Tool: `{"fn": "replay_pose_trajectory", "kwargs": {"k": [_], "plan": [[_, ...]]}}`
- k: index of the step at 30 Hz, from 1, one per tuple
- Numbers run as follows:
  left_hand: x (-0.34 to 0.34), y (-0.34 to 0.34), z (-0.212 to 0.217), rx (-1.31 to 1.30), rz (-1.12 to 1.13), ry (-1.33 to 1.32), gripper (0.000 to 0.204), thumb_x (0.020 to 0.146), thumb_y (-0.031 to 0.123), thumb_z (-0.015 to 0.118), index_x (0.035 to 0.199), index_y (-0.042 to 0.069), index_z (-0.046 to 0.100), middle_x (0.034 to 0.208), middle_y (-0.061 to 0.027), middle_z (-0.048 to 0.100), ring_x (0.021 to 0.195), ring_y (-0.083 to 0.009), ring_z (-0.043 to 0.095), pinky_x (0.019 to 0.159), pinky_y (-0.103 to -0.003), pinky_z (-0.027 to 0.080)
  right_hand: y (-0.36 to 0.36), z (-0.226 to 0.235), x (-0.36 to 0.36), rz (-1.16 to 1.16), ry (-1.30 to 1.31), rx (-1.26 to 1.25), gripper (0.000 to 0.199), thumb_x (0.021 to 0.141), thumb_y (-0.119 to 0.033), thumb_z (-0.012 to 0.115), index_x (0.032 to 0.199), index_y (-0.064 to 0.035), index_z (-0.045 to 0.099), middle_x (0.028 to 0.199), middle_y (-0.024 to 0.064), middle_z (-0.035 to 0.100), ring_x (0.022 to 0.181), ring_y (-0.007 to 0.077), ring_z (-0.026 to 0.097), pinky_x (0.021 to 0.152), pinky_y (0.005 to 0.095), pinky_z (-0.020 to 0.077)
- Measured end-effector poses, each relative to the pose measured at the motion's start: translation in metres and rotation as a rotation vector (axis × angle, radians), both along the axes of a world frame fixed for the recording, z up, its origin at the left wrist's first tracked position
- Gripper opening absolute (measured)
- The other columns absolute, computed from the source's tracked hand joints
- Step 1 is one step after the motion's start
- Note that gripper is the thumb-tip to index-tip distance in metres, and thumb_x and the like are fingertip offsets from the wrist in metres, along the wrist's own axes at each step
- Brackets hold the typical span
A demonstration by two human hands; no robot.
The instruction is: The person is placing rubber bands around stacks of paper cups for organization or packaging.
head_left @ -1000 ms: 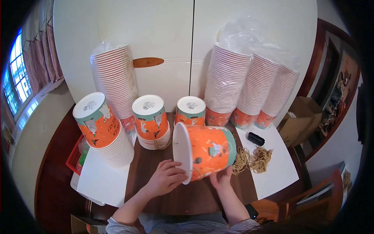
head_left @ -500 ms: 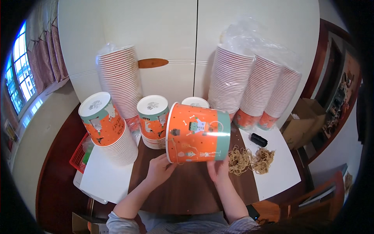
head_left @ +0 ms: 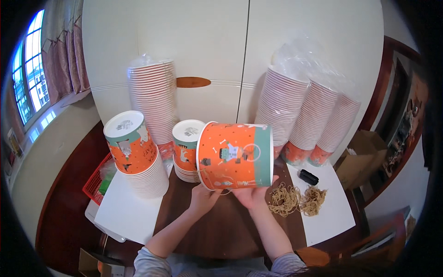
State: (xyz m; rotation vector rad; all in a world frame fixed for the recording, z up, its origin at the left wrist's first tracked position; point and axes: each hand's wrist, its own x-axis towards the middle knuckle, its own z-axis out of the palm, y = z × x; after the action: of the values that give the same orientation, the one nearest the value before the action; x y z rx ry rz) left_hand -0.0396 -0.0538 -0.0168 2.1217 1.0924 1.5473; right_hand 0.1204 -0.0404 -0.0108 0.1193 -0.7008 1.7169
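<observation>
A large orange paper bucket (head_left: 230,161) with a teal band and cartoon figures lies sideways in the air between my hands, its white rim toward the left. My left hand (head_left: 203,201) grips it low by the rim, fingers partly hidden beneath. A thin tan cord shows at the bucket's underside by these fingers. Palm up, my right hand (head_left: 253,196) supports the bucket from below near its teal end, with its fingertips partly covered. To the right of that hand lie two heaps of tan cord loops, a nearer heap (head_left: 284,199) and another heap (head_left: 314,201).
Upside-down bucket stacks stand at the left (head_left: 138,171) and behind the held bucket (head_left: 188,154). Tall plastic-wrapped stacks rise at the back left (head_left: 154,101) and back right (head_left: 286,101). A black object (head_left: 308,177) sits beyond the cord. A red basket (head_left: 94,182) is beside the table.
My left hand has slid rightward under the bucket, closer to my right hand. The bucket has turned slightly, and my right palm now faces up more. The whole view has shifted a little.
</observation>
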Motion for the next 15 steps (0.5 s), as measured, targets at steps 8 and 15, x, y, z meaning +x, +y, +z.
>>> {"fn": "replay_pose_trajectory", "kwargs": {"k": [8, 15], "plan": [[0.000, 0.039, -0.003, 0.166, 0.083, 0.049, 0.020, 0.081, 0.020, 0.053, 0.094, 0.005, 0.057, 0.082, -0.0142, 0.059, 0.075, -0.0337, 0.058, 0.065, -0.040, 0.045, 0.013, 0.046, 0.003, -0.111, -0.176, -0.128, 0.081, 0.071, -0.067, 0.040, 0.132, -0.0143, 0.028, 0.135, 0.0093, 0.029, 0.123, 0.0320, 0.029, 0.094, 0.0574, 0.0260], [-0.008, 0.081, 0.000, 0.119, 0.029, -0.146, 0.016, 0.079, 0.011, 0.054, 0.092, 0.004, 0.058, 0.083, -0.0167, 0.059, 0.079, -0.0341, 0.057, 0.066, -0.040, 0.046, 0.053, 0.084, 0.003, -0.259, -0.263, -0.312, 0.031, 0.086, -0.023, 0.038, 0.106, -0.0032, 0.050, 0.096, 0.0070, 0.060, 0.085, 0.0194, 0.059, 0.070, 0.0336, 0.0492]]}}
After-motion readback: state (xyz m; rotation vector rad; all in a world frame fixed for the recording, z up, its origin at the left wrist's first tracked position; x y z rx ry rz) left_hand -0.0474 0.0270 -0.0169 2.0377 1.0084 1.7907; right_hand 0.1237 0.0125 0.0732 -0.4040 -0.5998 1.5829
